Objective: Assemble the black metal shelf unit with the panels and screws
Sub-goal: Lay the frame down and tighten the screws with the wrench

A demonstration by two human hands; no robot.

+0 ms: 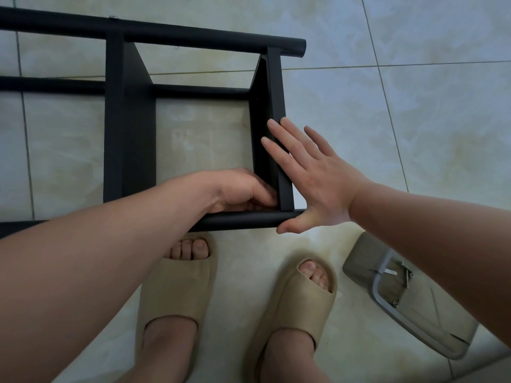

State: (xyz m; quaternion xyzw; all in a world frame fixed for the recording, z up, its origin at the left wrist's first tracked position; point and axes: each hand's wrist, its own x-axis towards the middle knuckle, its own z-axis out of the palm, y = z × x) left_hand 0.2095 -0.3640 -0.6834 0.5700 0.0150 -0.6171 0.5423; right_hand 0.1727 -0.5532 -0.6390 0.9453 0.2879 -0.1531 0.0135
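Shelf unit (69, 26): I see the black frame lying on its side on the tiled floor (414, 106), its tubes running off the left edge.
Inner panel (130, 139): a flat black panel bridging the far tube and the near one.
Left hand (240, 192): fingers curled into the corner where the end panel meets the near tube; I can't tell whether they pinch anything.
Near tube (249, 220): directly under that hand, ending at the right thumb.
Slippers (177, 288): beige, toes pointing at the near tube.
End panel (272, 111): between my two hands, set across the tube ends.
Right hand (312, 175): fingers straight and spread, pressed flat on the panel's outer face, gripping nothing.
Grey object (414, 308): lower right, well apart from the frame, small screws on it.
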